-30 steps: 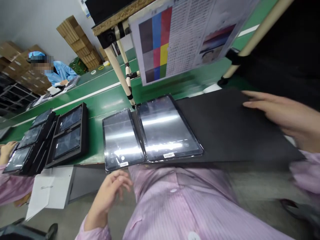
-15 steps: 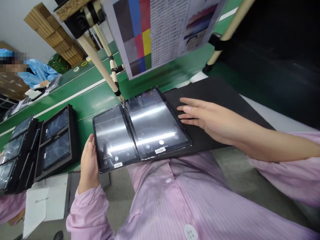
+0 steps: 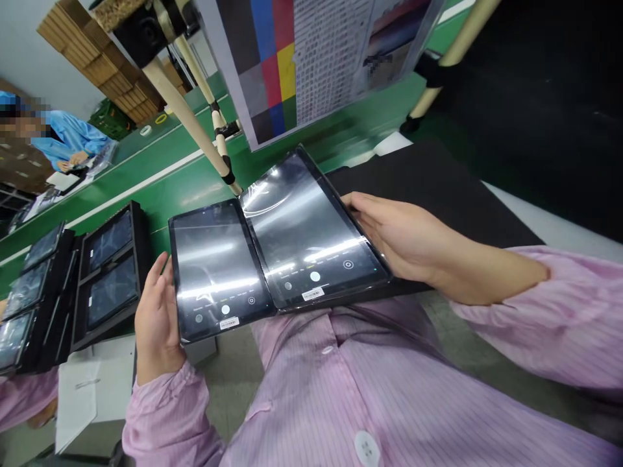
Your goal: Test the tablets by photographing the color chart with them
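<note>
Two black tablets lie side by side in front of me, both with lit screens showing round buttons. My left hand [image 3: 156, 314] grips the left edge of the left tablet [image 3: 214, 266], fingers under it. My right hand [image 3: 406, 237] holds the right edge of the right tablet [image 3: 306, 227], which is tilted up off the black mat [image 3: 438, 188]. Each tablet carries a small white barcode label near its lower edge.
A colour test chart [image 3: 311, 58] hangs above the green bench [image 3: 160, 188] on a cream pipe frame [image 3: 189, 120]. Black trays of tablets [image 3: 109, 263] stand at the left. White sheets [image 3: 82, 395] lie below them. A person in blue [image 3: 68, 139] works at the far left.
My right hand moved from the mat to the right tablet's edge and raised it. My left hand closed on the left tablet, which lifted slightly. Both tablets shifted toward me.
</note>
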Tool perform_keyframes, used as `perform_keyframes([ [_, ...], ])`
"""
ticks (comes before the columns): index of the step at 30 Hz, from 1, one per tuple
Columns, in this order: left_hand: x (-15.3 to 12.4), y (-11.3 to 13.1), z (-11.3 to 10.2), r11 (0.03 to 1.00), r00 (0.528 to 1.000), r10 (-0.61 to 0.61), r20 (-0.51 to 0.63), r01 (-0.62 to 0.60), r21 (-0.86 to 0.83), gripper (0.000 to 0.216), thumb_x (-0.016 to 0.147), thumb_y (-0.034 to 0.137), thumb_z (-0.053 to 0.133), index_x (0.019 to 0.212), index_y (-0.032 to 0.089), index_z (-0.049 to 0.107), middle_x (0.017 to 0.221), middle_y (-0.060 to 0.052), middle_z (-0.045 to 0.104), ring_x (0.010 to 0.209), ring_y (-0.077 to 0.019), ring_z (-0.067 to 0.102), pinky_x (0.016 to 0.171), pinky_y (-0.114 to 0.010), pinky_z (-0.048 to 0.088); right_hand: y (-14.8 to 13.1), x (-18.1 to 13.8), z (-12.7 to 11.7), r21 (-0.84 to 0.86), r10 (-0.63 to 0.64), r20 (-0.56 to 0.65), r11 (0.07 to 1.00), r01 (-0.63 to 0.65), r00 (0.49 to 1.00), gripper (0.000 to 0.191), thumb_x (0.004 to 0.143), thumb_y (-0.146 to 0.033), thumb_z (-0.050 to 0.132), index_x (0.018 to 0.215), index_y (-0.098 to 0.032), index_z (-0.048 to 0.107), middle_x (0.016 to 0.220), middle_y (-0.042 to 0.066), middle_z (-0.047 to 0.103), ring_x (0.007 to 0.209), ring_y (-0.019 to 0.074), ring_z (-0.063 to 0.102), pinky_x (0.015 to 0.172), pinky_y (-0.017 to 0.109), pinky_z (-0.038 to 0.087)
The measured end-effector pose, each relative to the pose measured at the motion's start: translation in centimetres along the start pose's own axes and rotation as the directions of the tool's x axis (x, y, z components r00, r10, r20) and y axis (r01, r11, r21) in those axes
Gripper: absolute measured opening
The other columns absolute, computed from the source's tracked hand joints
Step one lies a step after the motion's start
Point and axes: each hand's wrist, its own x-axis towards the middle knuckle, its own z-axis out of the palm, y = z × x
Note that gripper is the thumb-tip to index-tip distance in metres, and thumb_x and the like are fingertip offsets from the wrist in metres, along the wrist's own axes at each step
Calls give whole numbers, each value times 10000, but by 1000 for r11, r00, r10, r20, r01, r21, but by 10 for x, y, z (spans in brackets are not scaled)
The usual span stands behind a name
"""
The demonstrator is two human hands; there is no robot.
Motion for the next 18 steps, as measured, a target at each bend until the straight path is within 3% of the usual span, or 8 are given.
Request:
perform_keyframes([
  [2,-1,3,3,994,995,-91,42,93,-59,439,894,404,700,1318,292,671,1439,-31,636,1320,-255,604,1111,-369,504,4,-3,0,-21,-7,-29,1000,6,1000,180,984,-286,511,836,-201,569,749,4,568,623,123,561,521,214,494],
  [5,-3,3,9,976,975,-182,130,196,-99,470,884,412,720,1339,308,661,1298,-31,723,1182,-272,694,1056,-412,554,3,-11,-11,-81,-30,-78,996,24,997,165,969,-294,535,834,-200,547,708,-18,514,535,87,484,451,176,413],
  [8,-8,4,19,970,972,-191,138,209,-125,469,868,385,739,1322,283,675,1186,-42,767,1072,-278,739,1026,-440,574,-5,-20,-31,-170,-68,-179,985,37,981,126,946,-293,551,866,-202,585,692,-6,532,517,88,483,424,162,393],
  [13,-12,1,47,968,961,-192,200,218,-122,515,870,380,731,1367,277,645,1292,-68,724,1135,-299,714,1048,-464,556,-15,-32,-53,-210,-60,-401,977,-28,914,89,895,-282,568,909,-229,638,664,10,555,506,120,513,394,186,404],
  [15,-10,-6,56,970,961,-208,180,227,-92,504,832,366,765,1312,235,684,1283,-92,726,1209,-309,677,1090,-443,521,-11,-39,-59,-235,-74,-407,972,-26,911,137,904,-311,571,949,-246,684,815,44,668,639,143,623,517,215,532],
  [16,-9,-11,58,975,971,-192,143,205,-82,472,825,359,773,1270,218,706,1287,-102,723,1245,-306,656,1115,-429,498,-8,-42,-67,-272,-138,-405,962,24,904,180,921,-331,564,1008,-264,707,974,60,714,797,161,686,691,243,602],
  [17,-8,-16,59,983,982,-156,105,164,-79,441,834,360,768,1246,215,713,1309,-111,711,1272,-300,639,1134,-427,477,-5,-44,-78,-343,-233,-406,935,88,884,247,949,-363,541,1119,-296,707,1191,65,702,1022,183,697,912,280,597],
  [18,-7,-20,57,991,992,-101,74,106,-77,416,857,365,749,1246,222,709,1344,-117,691,1290,-294,627,1149,-435,460,-2,-44,-94,-417,-340,-391,894,164,855,324,983,-407,501,1254,-338,665,1411,46,606,1273,198,607,1122,310,491],
])
